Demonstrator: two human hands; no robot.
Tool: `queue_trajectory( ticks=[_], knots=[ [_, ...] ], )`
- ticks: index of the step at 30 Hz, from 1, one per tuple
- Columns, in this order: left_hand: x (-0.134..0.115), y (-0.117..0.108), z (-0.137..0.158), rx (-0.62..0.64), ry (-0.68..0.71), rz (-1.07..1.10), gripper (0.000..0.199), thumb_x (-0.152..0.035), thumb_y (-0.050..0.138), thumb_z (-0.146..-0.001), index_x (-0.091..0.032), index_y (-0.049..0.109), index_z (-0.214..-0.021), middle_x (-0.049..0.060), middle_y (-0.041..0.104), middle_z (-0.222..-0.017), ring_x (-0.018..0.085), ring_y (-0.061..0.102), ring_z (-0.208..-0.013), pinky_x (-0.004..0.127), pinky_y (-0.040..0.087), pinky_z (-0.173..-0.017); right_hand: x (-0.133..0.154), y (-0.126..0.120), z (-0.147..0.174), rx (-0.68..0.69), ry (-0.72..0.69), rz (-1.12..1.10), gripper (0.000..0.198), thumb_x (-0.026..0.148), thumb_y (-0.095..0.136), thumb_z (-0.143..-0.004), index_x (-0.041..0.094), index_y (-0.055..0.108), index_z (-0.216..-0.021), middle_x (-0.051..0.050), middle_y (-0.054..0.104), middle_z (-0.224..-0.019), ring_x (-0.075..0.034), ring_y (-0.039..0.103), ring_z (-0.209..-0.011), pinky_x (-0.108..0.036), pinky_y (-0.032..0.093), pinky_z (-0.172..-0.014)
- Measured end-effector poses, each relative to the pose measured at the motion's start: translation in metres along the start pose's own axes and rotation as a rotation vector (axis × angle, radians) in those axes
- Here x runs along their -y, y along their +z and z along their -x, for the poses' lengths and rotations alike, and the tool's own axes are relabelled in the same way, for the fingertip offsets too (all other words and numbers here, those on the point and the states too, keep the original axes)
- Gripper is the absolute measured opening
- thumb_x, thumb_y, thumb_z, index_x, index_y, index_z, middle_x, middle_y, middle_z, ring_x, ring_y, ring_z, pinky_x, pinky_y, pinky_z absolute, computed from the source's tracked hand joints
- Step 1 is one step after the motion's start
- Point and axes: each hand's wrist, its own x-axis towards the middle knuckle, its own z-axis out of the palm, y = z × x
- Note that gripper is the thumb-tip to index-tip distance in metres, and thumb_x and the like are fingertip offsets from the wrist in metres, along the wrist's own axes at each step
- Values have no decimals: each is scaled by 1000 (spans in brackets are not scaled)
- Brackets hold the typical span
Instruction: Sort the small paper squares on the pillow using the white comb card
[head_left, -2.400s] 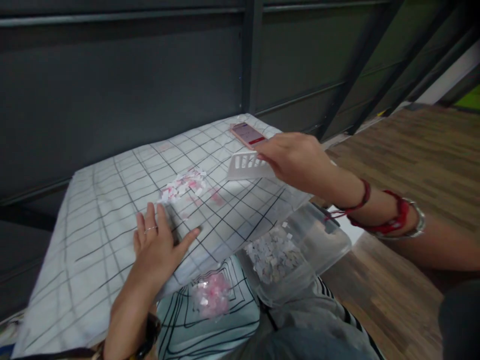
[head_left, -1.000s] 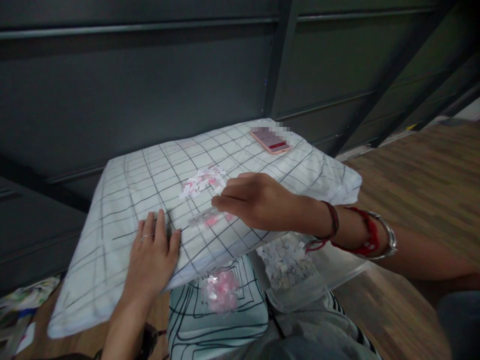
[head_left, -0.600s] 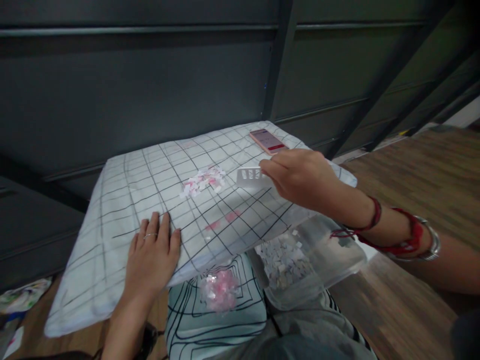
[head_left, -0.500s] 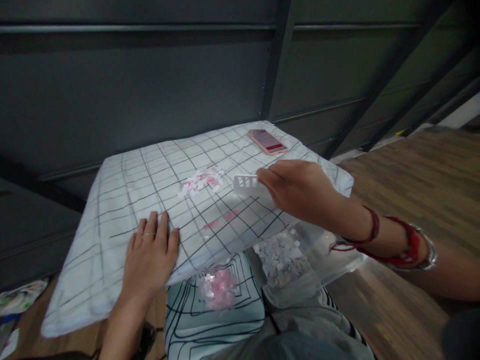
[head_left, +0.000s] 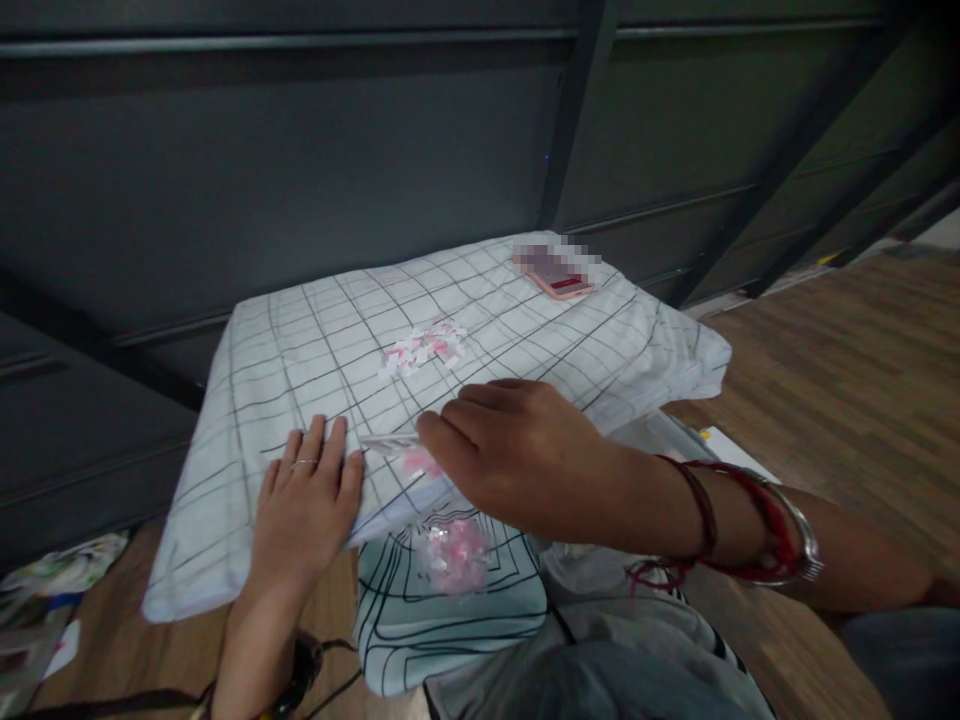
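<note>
My left hand lies flat with its fingers spread on the white checked cloth surface. A ring is on one finger. My right hand is closed around a thin white slotted plastic piece, which is seen nearly edge-on over the near part of the cloth. Just under it, pink bits show partly behind my fingers. Farther back sits a small heap of white and pink paper scraps. Below the cloth's edge, a clear bag of pink pieces rests on a teal line-patterned cushion.
A phone with a pink case lies at the back right of the cloth. My right forearm mostly hides a clear plastic container. Dark panels stand behind, and wooden floor stretches to the right.
My right hand has moved left and nearer to me with the white slotted plastic piece, now over the pink bits. My left hand stays flat. The view has shifted slightly.
</note>
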Motion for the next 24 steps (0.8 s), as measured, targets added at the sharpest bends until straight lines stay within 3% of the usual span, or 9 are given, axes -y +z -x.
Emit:
queue_trajectory(
  ticks=[11,15,18,21,24],
  knots=[
    [-2,-8,5,58,-97,14,56,-41,22,-89,-17,39,-136,12,37,-145,34,22,-137,54,24,-106,-3,-26,15,32,-148,-135,24,10,40,-86,14,60,-73,0,52,-57,-11,42,-53,-26,32,-49],
    [-15,-10,-4,125,-193,20,59,-45,22,-90,-14,36,-139,18,26,-149,40,18,-136,59,22,-104,-43,-20,18,18,-2,44,23,15,39,-88,13,62,-85,-2,60,-66,-11,46,-57,-26,30,-52],
    [-35,-13,-18,160,-188,48,63,-51,27,-89,-14,33,-140,19,21,-151,40,12,-137,57,20,-106,-84,-3,17,202,192,193,23,16,40,-87,13,62,-81,-6,63,-71,-13,51,-64,-26,28,-56],
    [-58,-13,-32,185,-124,59,66,-51,32,-89,-12,28,-142,20,19,-151,39,10,-137,54,20,-107,-109,16,15,275,225,192,22,14,41,-85,12,62,-83,-8,65,-78,-14,53,-70,-27,30,-61],
    [-74,-12,-42,196,-74,44,67,-50,35,-89,-11,26,-143,21,18,-151,39,10,-137,52,22,-108,-116,31,14,233,192,174,23,13,40,-85,12,63,-86,-7,64,-78,-14,52,-70,-27,31,-63]
  ],
)
